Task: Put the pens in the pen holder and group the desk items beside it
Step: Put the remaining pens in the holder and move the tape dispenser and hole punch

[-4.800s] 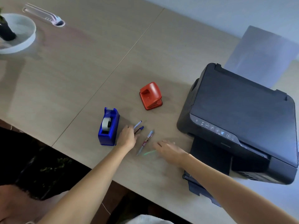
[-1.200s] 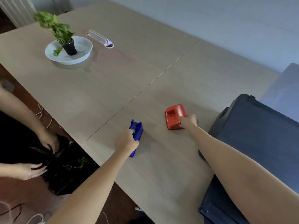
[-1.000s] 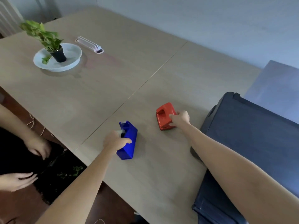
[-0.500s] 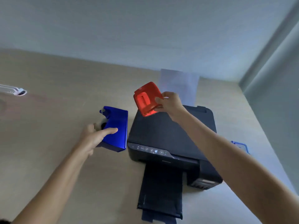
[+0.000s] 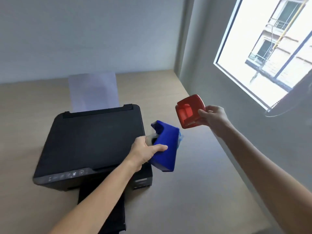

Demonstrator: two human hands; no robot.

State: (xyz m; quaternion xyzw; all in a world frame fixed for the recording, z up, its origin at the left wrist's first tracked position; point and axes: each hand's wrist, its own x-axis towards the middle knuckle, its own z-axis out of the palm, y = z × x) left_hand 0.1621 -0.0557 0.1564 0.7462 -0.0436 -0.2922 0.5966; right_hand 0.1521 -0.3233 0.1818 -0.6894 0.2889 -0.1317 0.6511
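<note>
- Desk (image 5: pixel 194 200): a pale wooden surface running to the wall on the right; it is the only bearing surface in view, so both carried items must come down on it.
- Printer (image 5: pixel 91 142): a black unit standing on the desk at left, with a sheet of paper (image 5: pixel 92 92) upright in its rear feed. It fills the left of the desk, which probably explains why the items are carried past it toward the bare strip on its right.
- Left hand (image 5: pixel 145 152): closed around the blue tape dispenser (image 5: pixel 166 147), thumb along its near side and fingers behind. The dispenser is held off the desk, tilted, just past the printer's right edge; the whole-hand hold suits a bulky, probably heavy body.
- Pale blue object (image 5: pixel 180 137): only a sliver shows behind the dispenser; whether it is the pen holder cannot be told.
- Red hole punch (image 5: pixel 190 110): held in the air, well above the desk, its underside turned toward the camera.
- Right hand (image 5: pixel 213 117): pinches the punch by its right edge, thumb in front and fingers behind; a light hold that suffices for a small item.
- Pens and pen holder: no pens are in view.
- Window (image 5: pixel 270 48): bright opening in the right wall.
</note>
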